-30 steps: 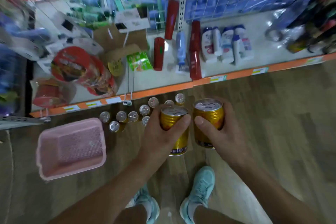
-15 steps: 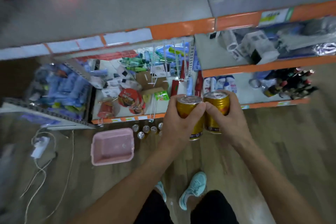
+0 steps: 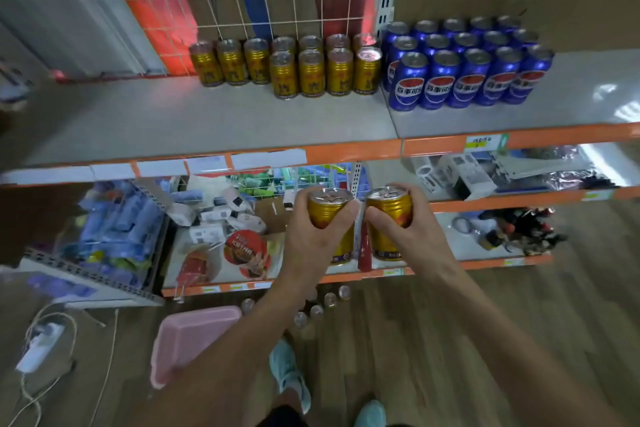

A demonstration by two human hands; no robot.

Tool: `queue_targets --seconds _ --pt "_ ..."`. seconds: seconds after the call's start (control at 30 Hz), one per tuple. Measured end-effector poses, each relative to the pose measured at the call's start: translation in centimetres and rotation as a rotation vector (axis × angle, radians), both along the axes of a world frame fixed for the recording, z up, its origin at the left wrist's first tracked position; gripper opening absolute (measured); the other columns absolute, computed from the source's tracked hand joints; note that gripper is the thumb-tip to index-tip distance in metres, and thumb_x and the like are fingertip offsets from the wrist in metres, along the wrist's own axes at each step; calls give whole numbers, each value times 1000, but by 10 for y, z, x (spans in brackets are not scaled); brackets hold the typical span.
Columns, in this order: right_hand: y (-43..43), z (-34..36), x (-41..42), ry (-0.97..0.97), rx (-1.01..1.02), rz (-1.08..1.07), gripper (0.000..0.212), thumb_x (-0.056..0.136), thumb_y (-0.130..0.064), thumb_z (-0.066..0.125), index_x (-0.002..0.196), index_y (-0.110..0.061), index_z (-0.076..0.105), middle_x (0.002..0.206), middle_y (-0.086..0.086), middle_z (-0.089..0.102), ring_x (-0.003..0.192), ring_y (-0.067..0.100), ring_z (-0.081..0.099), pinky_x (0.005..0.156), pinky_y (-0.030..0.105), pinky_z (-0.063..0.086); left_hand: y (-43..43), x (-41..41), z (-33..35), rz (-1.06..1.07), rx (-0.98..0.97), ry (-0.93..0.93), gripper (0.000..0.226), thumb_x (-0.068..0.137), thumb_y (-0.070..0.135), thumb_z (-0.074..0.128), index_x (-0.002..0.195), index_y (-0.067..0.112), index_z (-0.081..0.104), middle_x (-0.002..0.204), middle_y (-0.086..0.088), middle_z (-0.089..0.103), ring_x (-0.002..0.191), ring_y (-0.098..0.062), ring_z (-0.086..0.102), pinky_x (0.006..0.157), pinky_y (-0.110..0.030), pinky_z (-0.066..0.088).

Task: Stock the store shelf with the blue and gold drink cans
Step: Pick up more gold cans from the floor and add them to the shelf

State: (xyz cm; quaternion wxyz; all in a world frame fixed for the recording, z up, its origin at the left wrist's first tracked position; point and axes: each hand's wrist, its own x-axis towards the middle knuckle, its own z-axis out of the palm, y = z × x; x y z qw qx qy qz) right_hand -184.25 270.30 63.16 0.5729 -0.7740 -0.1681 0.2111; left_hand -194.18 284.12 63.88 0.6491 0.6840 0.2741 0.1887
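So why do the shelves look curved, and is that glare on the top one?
Head view: the wide-angle lens bows the orange shelf edge; head view: yes, white glare patches sit on the top shelf at far right; head view: the blue packs at the left margin are smeared, while the gold cans in the left hand and right hand look fairly sharp.

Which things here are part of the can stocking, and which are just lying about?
Job: gold can in the left hand; second gold can in the right hand; gold rows and blue rows on the shelf; loose cans on the floor.
Lying about: pink basket; charger with cord; red snack packs; dark bottles.
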Motion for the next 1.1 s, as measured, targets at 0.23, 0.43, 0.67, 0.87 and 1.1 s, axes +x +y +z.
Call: queue_targets --seconds 0.23,0.43,0.67,0.87,1.1 --pt "68 7 11 -10 1 -53 63 81 -52 68 134 -34 39 117 -14 55 101 6 61 59 13 52 85 10 1 -36 4 3 65 74 63 76 126 34 49 116 7 64 102 -14 67 82 -31 61" --pt "124 5 19 -30 -7 -31 54 84 -44 72 129 -34 43 114 -14 59 92 -4 63 62 7 50 140 20 -3 -32 2 -10 63 72 53 76 125 28 52 110 10 67 92 0 68 73 -19 57" --pt "186 11 53 -59 12 79 58 84 -32 78 130 -33 43 113 -13 61 95 -1 64 69 13 52 195 48 4 6 57 -41 59 77 49 78 124 31 49 109 13 66 98 -3 67 80 -23 57" --pt "233 6 98 -70 32 176 58 80 -23 82 126 -31 47 112 -12 63 98 -1 64 76 12 49 232 73 -4 51 99 -55 50 84 19 82 124 21 51 104 11 66 93 0 66 75 -17 54" --pt "273 -13 146 -115 -5 329 62 75 -20 86 123 -28 47 107 -16 63 91 -10 60 73 7 44 256 101 -17 107 156 -32 58 77 26 86 123 25 51 113 6 63 105 -10 64 82 -20 54"
